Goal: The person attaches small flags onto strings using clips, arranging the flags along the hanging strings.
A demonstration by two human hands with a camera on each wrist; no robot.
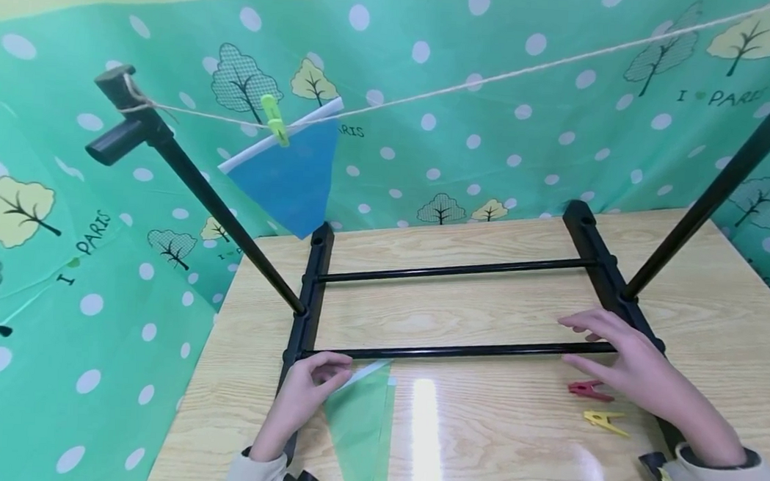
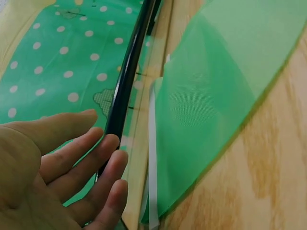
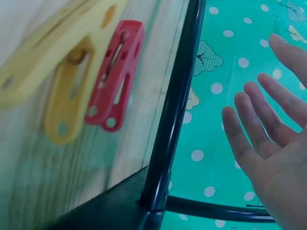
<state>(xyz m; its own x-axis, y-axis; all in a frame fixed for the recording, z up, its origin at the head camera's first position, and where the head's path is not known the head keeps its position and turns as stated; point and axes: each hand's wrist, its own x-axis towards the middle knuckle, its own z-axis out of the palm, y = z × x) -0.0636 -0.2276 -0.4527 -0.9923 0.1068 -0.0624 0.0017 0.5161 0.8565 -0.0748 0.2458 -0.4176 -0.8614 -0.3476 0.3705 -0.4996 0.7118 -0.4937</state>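
A green pennant flag (image 1: 362, 419) with a white top edge lies on the wooden table. My left hand (image 1: 309, 392) hovers beside its upper left corner, fingers loosely bent and holding nothing; in the left wrist view a gap shows between the fingers and the pennant's white edge. Over the right side of the black rack (image 1: 457, 352), my right hand (image 1: 635, 373) is held with fingers apart and nothing in them. Just left of it lie a red clothespin (image 1: 590, 390) and a yellow clothespin (image 1: 604, 422). A blue pennant flag (image 1: 290, 172) hangs from the string (image 1: 501, 77) by a green clothespin (image 1: 274, 120).
Two slanting black poles rise from the rack's sides, the left pole (image 1: 227, 223) carrying the string's tied end. Low crossbars join the side feet on the table (image 1: 480, 423). A green dotted cloth (image 1: 430, 148) hangs behind and at the left.
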